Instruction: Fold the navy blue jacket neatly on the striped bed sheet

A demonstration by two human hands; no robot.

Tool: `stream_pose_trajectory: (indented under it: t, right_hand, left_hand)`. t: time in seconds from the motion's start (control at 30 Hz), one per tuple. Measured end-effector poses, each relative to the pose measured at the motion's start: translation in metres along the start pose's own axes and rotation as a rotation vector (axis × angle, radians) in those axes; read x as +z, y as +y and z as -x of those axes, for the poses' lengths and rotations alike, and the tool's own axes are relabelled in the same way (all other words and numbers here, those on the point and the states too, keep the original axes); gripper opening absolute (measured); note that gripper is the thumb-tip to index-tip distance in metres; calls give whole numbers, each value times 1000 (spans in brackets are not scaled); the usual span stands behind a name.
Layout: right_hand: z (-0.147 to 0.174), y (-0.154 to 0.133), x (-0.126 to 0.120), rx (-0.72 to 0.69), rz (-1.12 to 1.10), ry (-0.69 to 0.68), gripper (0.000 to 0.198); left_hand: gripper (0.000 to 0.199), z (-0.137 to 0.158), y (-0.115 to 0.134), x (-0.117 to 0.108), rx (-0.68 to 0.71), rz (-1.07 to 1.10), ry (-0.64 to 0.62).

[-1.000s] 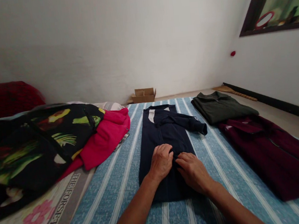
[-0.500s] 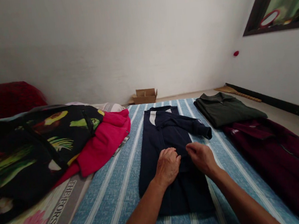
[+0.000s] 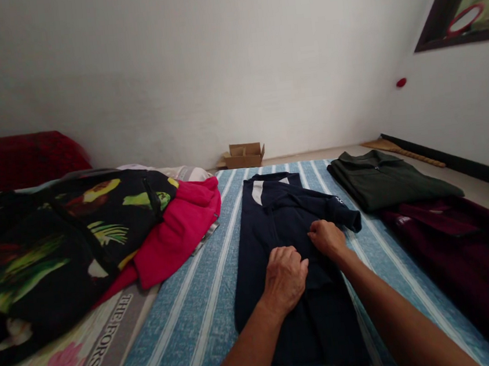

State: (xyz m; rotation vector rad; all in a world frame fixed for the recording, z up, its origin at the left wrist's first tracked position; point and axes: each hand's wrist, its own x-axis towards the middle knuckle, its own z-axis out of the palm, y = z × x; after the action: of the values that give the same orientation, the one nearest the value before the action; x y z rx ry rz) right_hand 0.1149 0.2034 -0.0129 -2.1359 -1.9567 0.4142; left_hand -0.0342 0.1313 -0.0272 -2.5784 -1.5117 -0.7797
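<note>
A navy jacket [image 3: 257, 263] with white shoulder patches lies folded into a long narrow strip, its collar at the far end. One sleeve [image 3: 316, 201] is bent across the top, and its cuff sticks out past the right edge. My left hand [image 3: 285, 275] rests on the middle of the jacket, its fingers curled into the cloth. Farther up and to the right, my right hand [image 3: 327, 237] pinches the fabric by the right edge, just below the sleeve. The fingertips of both hands are partly hidden.
A blue striped sheet [image 3: 187, 305] lies beneath. To the right are a folded dark green jacket [image 3: 395, 179] and a maroon one [image 3: 447, 243]. At left, a black patterned garment [image 3: 66, 236] overlaps a pink one [image 3: 175, 231]. A cardboard box [image 3: 244, 157] stands by the wall.
My right hand has moved a little up the jacket, toward the sleeve cuff. My left hand stays on the middle of the cloth. The view has shifted slightly left.
</note>
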Motion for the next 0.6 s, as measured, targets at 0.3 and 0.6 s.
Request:
stream_pose_trajectory:
  t: [0.3,0.6]
  right_hand:
    - [9,-13,3,-130,-118,106,25]
    - [9,-17,13,-237,-166,113,19]
  left_hand:
    - [9,1,0,2,-24,-4,-8]
    - [8,2,3,0,-30,-23,-23]
